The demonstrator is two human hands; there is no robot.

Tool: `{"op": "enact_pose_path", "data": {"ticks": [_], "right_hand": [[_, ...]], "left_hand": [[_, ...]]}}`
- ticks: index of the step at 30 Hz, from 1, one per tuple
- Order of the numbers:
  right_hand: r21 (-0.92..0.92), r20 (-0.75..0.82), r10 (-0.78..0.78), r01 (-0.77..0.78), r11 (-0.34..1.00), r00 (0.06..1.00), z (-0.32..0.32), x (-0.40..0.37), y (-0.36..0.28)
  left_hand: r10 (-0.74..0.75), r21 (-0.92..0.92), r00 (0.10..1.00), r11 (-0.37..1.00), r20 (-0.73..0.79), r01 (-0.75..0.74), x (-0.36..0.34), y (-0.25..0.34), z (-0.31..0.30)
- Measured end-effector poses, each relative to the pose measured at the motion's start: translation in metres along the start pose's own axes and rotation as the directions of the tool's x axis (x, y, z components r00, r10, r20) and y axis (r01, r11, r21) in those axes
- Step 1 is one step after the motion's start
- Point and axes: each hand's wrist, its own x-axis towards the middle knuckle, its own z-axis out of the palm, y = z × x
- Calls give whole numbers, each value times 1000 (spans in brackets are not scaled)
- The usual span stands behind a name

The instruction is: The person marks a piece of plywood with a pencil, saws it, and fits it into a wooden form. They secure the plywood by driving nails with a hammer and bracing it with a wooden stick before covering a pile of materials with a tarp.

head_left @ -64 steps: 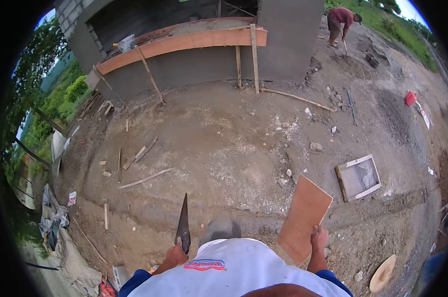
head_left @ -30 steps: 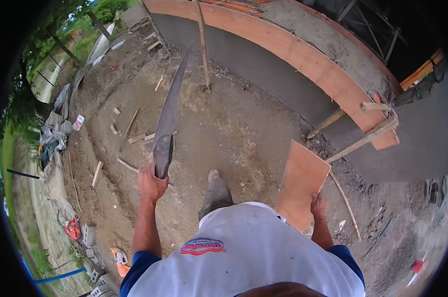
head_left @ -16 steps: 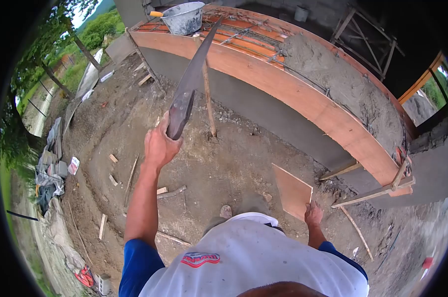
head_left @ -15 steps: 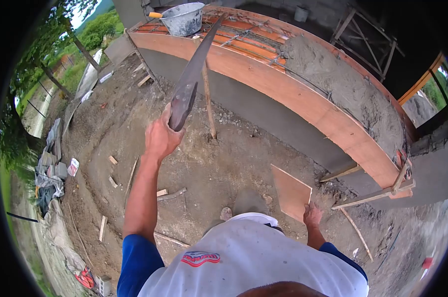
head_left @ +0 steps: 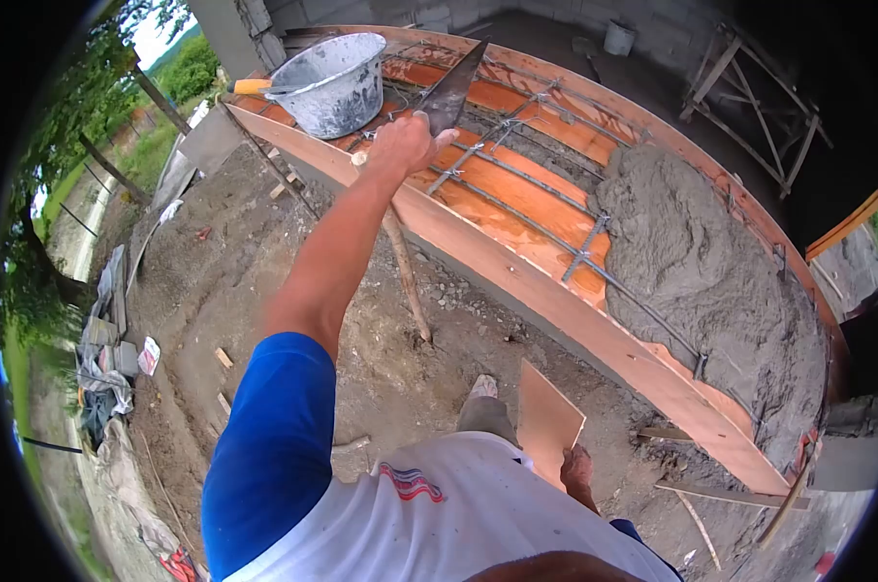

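My left hand [head_left: 402,147] is closed on the handle end of a handsaw [head_left: 454,89], whose dark blade reaches over the rebar and orange boards of a curved form [head_left: 516,254]. Beside that hand, a cement-smeared basin [head_left: 334,97] sits on the form's edge, with an orange handle [head_left: 251,86] at its rim. Low at the right, my right hand [head_left: 576,468] grips the edge of a thin plywood piece [head_left: 543,417]. Wet concrete [head_left: 696,242] fills the right part of the form, over the steel bars.
A wooden pole [head_left: 407,276] stands against the form's near side. Beyond the form are a wooden trestle [head_left: 749,102] and a bucket [head_left: 619,39]. Wood scraps lie on the dirt ground [head_left: 235,262]. Sacks and blocks [head_left: 104,364] are at the far left.
My left hand has moved forward and right with the saw, from above the ground to the form beside the basin. My body is nearer the form. The plywood remains in my right hand.
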Motion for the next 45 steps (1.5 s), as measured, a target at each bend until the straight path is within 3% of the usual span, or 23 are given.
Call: {"op": "enact_pose_path", "data": {"ticks": [5, 7, 10, 12, 14, 16, 18, 20, 22, 25, 26, 29, 31, 32, 36, 39, 42, 45], "right_hand": [[-46, 108, 16, -11, 999, 994, -7, 39, -28], [-9, 73, 18, -18, 1000, 997, -6, 48, -38], [-22, 67, 58, -56, 998, 996, -2, 54, -52], [-8, 57, 98, -98, 995, 994, 10, 57, -53], [53, 34, 134, -136, 989, 990, 25, 53, -39], [76, 0, 165, -165, 983, 986, 31, 56, -51], [83, -39, 205, -201, 976, 978, 37, 57, -68], [79, -77, 239, -233, 969, 968, 44, 56, -89], [79, -110, 260, -252, 964, 959, 53, 53, -109], [83, -151, 270, -260, 962, 951, 59, 49, -136], [81, -159, 276, -267, 960, 948, 61, 45, -145], [80, -185, 270, -259, 963, 945, 67, 37, -168], [51, -185, 258, -253, 966, 948, 71, 33, -182], [-41, -140, 244, -252, 967, 960, 68, 31, -192], [20, -197, 254, -255, 967, 947, 84, 29, -208], [9, -207, 346, -352, 936, 915, 82, 28, -231], [67, -253, 377, -373, 925, 891, 81, 26, -248], [190, -285, 367, -323, 927, 885, 108, 14, -202]], "left_hand": [[16, 27, 992, 999, 128, -19, 57, -24, 53], [60, 31, 983, 997, 171, -67, 62, -35, 64], [219, 111, 925, 958, 310, -264, 62, -46, 21], [401, -193, 907, 907, 131, -373, 77, -78, -34], [425, -259, 905, 870, -36, -419, 109, -116, -104], [324, -101, 943, 938, -80, -331, 146, -158, -155], [361, -60, 930, 932, 71, -357, 204, -225, -166], [369, 57, 904, 920, 214, -389, 229, -256, -157], [321, 206, 868, 885, 378, -417, 238, -272, -146], [289, 211, 780, 858, 555, -468, 242, -281, -126], [346, 204, 731, 811, 588, -548, 244, -278, -123], [310, 216, 688, 796, 656, -565, 231, -246, -122], [362, 206, 638, 740, 679, -640, 221, -232, -112], [385, 203, 612, 709, 691, -676, 216, -228, -108], [328, 210, 551, 684, 767, -699, 205, -230, -97], [279, 196, 538, 722, 796, -664, 211, -243, -97], [273, 189, 465, 659, 842, -728, 225, -262, -103], [231, 184, 421, 648, 877, -739, 236, -271, -124]]}}
